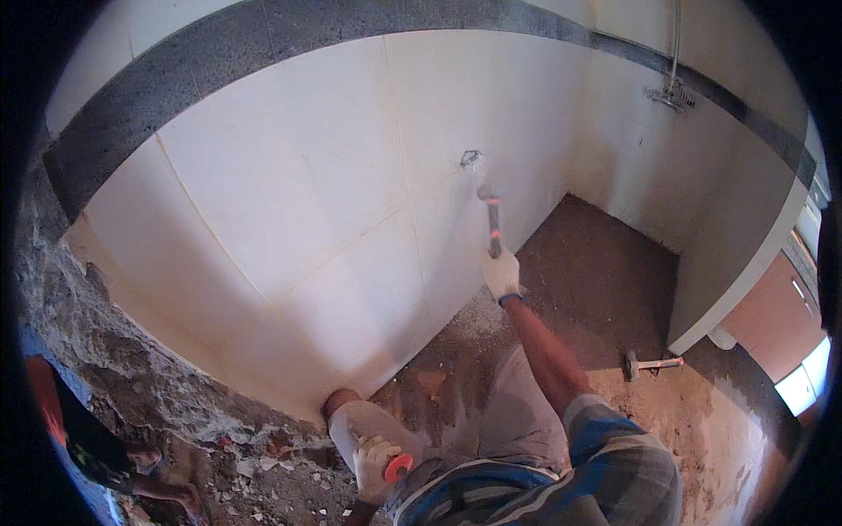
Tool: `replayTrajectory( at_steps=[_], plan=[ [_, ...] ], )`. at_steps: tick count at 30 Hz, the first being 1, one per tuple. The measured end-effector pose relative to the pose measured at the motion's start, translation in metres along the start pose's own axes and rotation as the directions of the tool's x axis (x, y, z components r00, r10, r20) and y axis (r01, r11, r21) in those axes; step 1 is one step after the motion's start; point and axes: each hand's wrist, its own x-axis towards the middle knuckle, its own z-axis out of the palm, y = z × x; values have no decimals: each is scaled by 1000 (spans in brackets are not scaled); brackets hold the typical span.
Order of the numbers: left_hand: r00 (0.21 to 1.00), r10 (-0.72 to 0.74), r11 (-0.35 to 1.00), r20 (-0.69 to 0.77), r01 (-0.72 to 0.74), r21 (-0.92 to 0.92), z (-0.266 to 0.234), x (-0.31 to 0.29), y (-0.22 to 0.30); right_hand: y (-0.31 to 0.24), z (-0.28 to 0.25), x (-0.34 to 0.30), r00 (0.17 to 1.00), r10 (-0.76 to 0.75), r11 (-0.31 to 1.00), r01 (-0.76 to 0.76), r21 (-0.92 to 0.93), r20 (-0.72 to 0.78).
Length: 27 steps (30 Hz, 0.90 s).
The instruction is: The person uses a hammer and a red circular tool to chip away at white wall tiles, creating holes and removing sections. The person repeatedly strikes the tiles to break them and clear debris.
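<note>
gripping a hammer (pixel 491 219) in the right hand (pixel 502 273), left hand (pixel 375 458) clenched around an orange-capped tool (pixel 397 467).

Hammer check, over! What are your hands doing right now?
Right hand shut on hammer, head near chipped hole in white tiled wall. Left hand shut on red-tipped tool. Second hammer on floor.

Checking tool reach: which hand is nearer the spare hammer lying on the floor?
Right. The right hand is raised at the wall, above-left of the spare hammer; the left hand sits farther left, by the knee.
</note>
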Motion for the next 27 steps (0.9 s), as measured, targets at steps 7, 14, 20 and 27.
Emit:
replayTrajectory(
  at_steps=[7, 14, 20, 27],
  plan=[
    [999, 41, 998, 6, -41, -43, -1, 3, -3, -21, -42, -75, 999, 34, 800, -13, 600, -23],
    [998, 8, 997, 67, -3, -75, -4, 4, -2, -100, -28, -10, 932, 1, 267, 349, 898, -363],
    [999, -12, 995, 53, 17, -101, -5, 6, 4, -60, 23, 10, 994, 52, 993, -63, 102, 101],
    [1000, 26, 999, 7, -26, -20, 1, 3, -4, -5, -23, -55, 996, -45, 952, 67, 299, -81]
  ],
)
